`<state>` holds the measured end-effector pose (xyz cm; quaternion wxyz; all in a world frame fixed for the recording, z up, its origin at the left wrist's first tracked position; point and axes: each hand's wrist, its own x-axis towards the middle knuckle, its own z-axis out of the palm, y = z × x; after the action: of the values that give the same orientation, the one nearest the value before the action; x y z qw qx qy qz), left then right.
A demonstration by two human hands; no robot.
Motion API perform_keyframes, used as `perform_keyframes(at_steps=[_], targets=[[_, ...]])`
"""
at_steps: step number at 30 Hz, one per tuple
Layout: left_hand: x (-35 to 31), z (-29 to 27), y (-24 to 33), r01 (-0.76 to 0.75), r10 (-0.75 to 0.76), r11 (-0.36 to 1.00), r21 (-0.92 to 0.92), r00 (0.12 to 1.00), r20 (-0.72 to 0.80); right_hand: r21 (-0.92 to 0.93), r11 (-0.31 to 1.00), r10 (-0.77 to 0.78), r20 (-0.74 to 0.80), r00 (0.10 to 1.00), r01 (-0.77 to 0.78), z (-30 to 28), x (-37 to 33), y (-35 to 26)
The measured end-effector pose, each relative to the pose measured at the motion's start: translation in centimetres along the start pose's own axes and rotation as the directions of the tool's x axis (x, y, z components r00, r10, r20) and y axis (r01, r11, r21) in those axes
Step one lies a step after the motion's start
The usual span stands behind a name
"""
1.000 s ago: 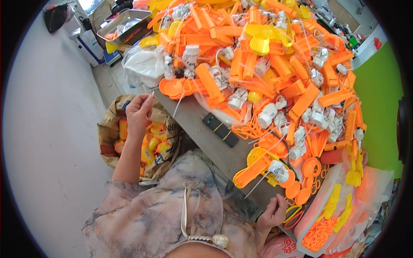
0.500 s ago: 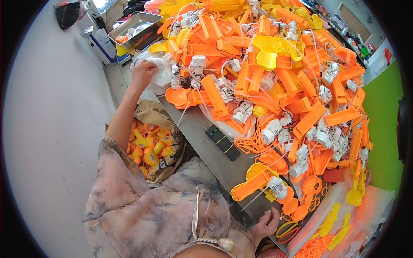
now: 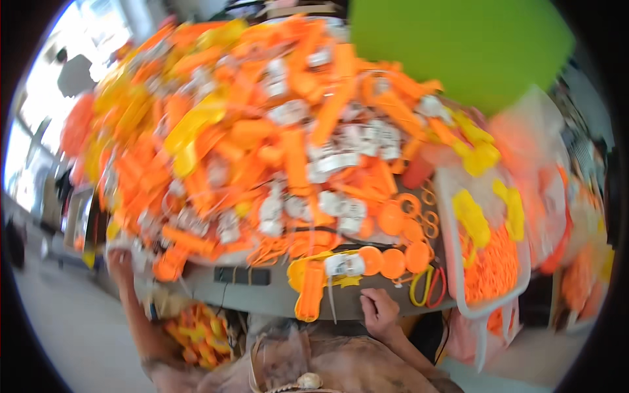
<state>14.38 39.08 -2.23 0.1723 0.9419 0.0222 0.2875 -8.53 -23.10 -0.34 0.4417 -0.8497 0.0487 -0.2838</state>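
Note:
My left hand [image 3: 120,265], smeared by motion, is at the left end of the pile, its fingers closed at a whitish plastic bag [image 3: 139,254]. My right hand [image 3: 379,311] rests at the table's front edge with fingers curled in, and nothing shows in it. Just left of it lies a toy assembly: a yellow plate [image 3: 298,275], an orange trough-like housing [image 3: 310,291], a white geared mechanism [image 3: 345,264] and a row of orange discs [image 3: 393,264]. To its right are scissors [image 3: 429,285] with yellow and red handles.
A big heap of orange housings [image 3: 295,157], white mechanisms and yellow parts covers the table [image 3: 216,288]. A black case [image 3: 242,276] lies at the front. On the right stands a white basket [image 3: 524,281] of orange rings. Below left, a sack holds orange-yellow parts [image 3: 200,334].
The view has swung to the right, bringing the basket fully in. My right hand's fingers are more curled now. My left hand stays by the plastic bag.

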Motion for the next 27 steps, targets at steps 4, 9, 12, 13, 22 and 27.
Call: perform_keyframes(at_steps=[4,9,12,13,22,27], targets=[[0.8,-0.5,4.2,0.005,-0.005,1.0,-0.004,0.999,0.042,0.048,0.998,-0.033,-0.013,0.999,0.034,-0.5,-0.5,1.0],[1.4,-1.2,4.0,-0.021,0.022,0.998,0.064,1.0,-0.007,0.091,0.993,-0.071,-0.018,0.997,0.073,-0.8,-0.7,0.6],[1.9,-2.4,6.0,-0.043,0.052,0.992,0.116,0.996,-0.072,0.108,0.991,-0.073,-0.004,0.997,0.073,-0.8,-1.2,1.0],[2.1,-2.8,7.6,-0.072,0.092,0.986,0.148,0.987,-0.133,0.108,0.992,-0.066,-0.005,0.998,0.066,-0.8,-1.2,1.0],[-8.3,-2.1,35.5,-0.55,0.688,0.538,-0.639,0.724,-0.044,0.125,0.991,-0.04,0.003,0.999,0.039,-1.2,-1.2,0.3],[-12.3,1.3,41.9,-0.541,0.888,0.398,-0.741,0.429,0.164,0.113,0.993,-0.017,0.026,1.0,0.014,-2.2,-2.3,-0.1]])
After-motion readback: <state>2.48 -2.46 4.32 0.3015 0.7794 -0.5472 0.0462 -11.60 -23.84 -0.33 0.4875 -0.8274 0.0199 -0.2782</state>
